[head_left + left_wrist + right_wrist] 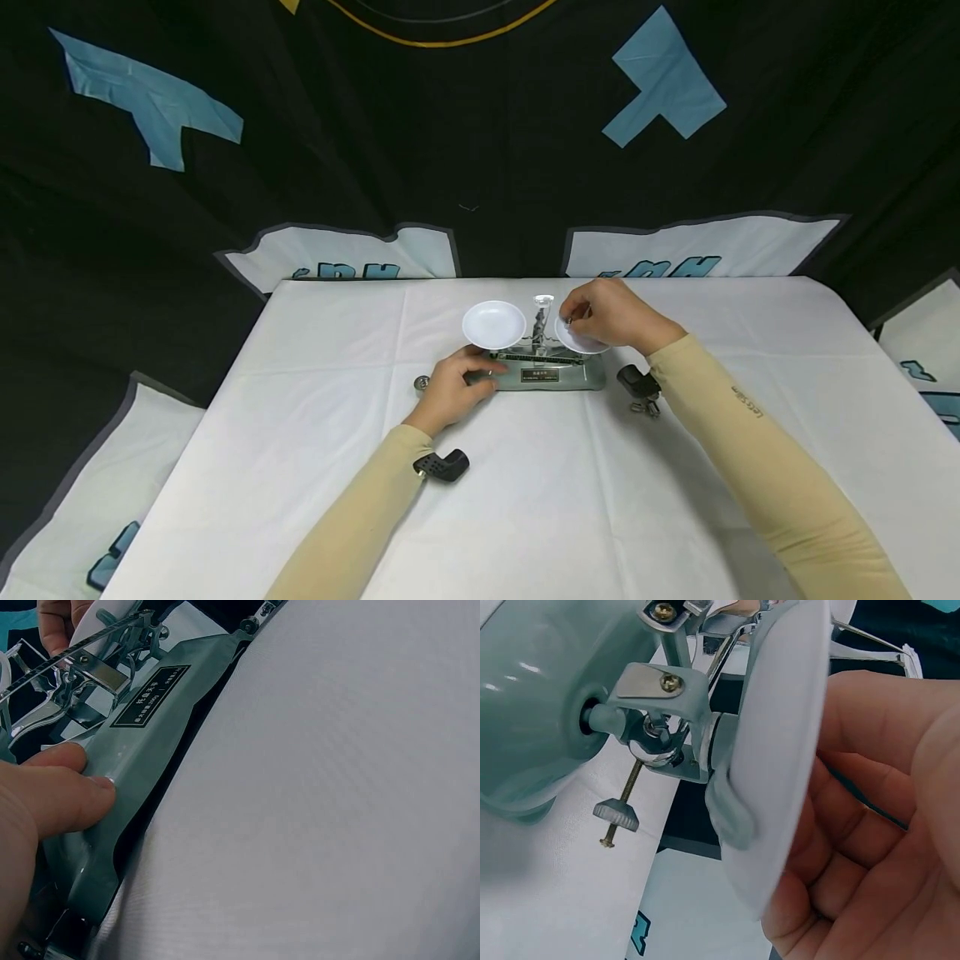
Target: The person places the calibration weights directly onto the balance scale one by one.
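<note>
The balance scale point(551, 380) stands near the middle of the tabletop's far edge, its long axis left to right, parallel to that edge. The right hand point(611, 310) is bent over the right plate point(579, 340), its arm lying across from the near right corner of the tabletop point(495, 500); the left plate point(494, 325) lies well apart, beyond the centre post point(539, 323). The fingers curl, but I cannot tell whether that grip has something small in it. The left hand point(447, 390) has its grip clasped on the left end of the base. A black label point(150, 696) there seems to read 托盘天平, with finer print too small to make out. Lettering on the right sleeve point(750, 433) is perhaps "Let's slim"; blue letters on the white cloth panels point(750, 237) are cut off by the far edge
</note>
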Demonstrator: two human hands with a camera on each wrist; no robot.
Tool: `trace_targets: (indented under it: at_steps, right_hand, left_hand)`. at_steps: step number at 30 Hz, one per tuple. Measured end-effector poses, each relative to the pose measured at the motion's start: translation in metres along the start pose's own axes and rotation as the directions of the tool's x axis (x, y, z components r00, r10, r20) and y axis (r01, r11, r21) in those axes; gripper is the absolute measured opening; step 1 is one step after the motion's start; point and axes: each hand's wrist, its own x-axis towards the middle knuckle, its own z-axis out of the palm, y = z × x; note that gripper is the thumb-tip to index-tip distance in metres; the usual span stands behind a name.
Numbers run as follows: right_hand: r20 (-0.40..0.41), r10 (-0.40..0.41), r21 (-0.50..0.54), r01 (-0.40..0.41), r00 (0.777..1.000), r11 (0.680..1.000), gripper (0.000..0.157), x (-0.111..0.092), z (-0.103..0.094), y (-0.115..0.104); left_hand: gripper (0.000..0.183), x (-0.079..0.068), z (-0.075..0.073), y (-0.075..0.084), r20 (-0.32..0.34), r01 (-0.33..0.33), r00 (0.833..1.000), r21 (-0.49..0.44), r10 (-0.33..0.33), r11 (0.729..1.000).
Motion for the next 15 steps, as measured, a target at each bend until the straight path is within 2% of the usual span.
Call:
trace_targets:
  at_steps: [15]
  right_hand:
    - [0.014, 0.016, 0.005, -0.016, 1.000, 1.000, 0.020, 0.0002, 0.0009, -0.0003]
  left_hand:
    - [0.022, 0.0006, 0.0000, -0.0021, -0.004, -0.011, 1.000, 0.001, 0.011, 1.000]
